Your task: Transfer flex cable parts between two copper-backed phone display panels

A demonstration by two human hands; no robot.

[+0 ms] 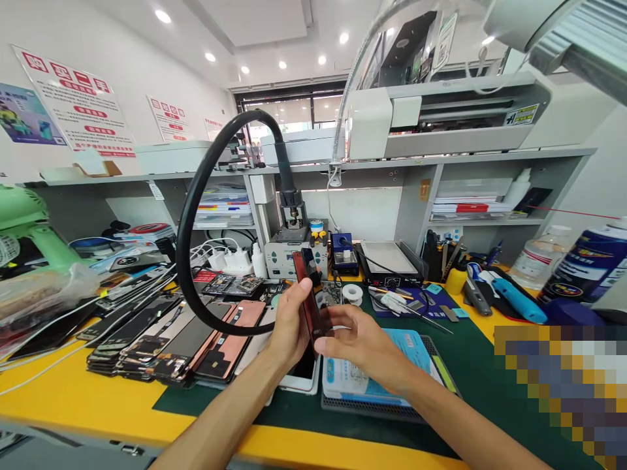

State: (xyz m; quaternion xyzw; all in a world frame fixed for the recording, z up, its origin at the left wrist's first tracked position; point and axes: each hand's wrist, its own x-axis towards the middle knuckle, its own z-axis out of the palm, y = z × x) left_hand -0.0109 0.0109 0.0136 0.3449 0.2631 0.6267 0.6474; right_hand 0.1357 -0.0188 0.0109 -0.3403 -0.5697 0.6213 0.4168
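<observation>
1. The left hand (pixel 289 324) is clenched around a slim dark-red phone (pixel 307 294), with its fingers (pixel 304 285) closed on the body. The phone stands on edge, held up off the table (pixel 73 405), above the middle of its near side.
2. The right hand (pixel 365 346) is released rather than clenched: its fingers (pixel 337 337) are spread, their tips against the phone's lower end.
3. A small black piece (pixel 308 261) sits at the phone's top end; what it is cannot be told.
4. As far as the view shows, the phones (pixel 171 343) along the table's left side lie opened, several showing copper-coloured panels. No tool touches the held phone, and no finished work on it can be made out.
5. Counted: two hands, one held phone, and roughly ten phones in the overlapping row, though the exact number is hidden. There is also one black hose (pixel 189 248), one solder spool (pixel 351 294) and one blue-handled tool (pixel 519 300).
</observation>
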